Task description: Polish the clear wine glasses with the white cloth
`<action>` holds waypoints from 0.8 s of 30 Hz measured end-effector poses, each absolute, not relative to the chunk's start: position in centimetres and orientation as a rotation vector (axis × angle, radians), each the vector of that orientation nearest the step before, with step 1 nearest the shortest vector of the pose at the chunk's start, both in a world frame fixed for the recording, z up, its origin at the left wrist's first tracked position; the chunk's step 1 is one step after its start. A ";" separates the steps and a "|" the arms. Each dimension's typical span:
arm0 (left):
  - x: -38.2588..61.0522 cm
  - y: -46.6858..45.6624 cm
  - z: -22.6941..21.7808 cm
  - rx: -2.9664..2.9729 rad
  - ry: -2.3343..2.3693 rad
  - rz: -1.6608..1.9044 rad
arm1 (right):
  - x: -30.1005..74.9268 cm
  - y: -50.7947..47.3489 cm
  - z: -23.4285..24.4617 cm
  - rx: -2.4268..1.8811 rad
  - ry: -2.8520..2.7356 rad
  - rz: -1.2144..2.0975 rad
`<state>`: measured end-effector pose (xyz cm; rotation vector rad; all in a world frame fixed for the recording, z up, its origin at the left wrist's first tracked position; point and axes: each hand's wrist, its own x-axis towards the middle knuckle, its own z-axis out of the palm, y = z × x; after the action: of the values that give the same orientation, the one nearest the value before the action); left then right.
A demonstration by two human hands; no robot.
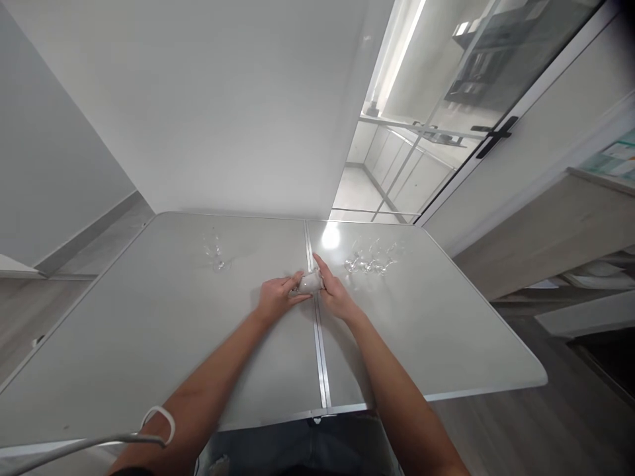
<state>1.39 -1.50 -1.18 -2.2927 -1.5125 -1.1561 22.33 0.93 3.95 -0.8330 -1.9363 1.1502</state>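
Both hands meet at the middle of a grey folding table (163,330), over its centre seam. My left hand (276,297) and my right hand (333,291) are closed around a small clear glass with something white in it (310,283), lying on its side between them. The white part may be a cloth, but I cannot make it out. A single clear stemmed glass (215,254) stands to the left, apart from my hands. A cluster of several clear glasses (372,259) stands to the right, a short way beyond my right hand.
A white wall rises behind the table. A glass sliding door with a black handle (496,135) is at the back right. A wooden counter (560,225) stands right of the table. A white cable (99,439) loops over my left forearm.
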 end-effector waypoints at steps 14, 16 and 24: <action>1.3 -1.4 -1.1 -2.261 -1.426 -1.185 | 22.3 0.6 4.3 -0.837 -2.013 1.102; 1.2 -1.4 -1.2 -2.242 -1.421 -1.204 | 22.5 0.7 4.6 -0.838 -1.949 1.200; 1.4 -1.4 -1.2 -2.264 -1.387 -1.320 | 22.8 0.8 3.9 -0.791 -1.535 1.300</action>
<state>1.36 -1.40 -1.18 -2.2640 -1.3868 -1.3201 22.79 0.81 3.92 -0.7913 -1.5348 1.2998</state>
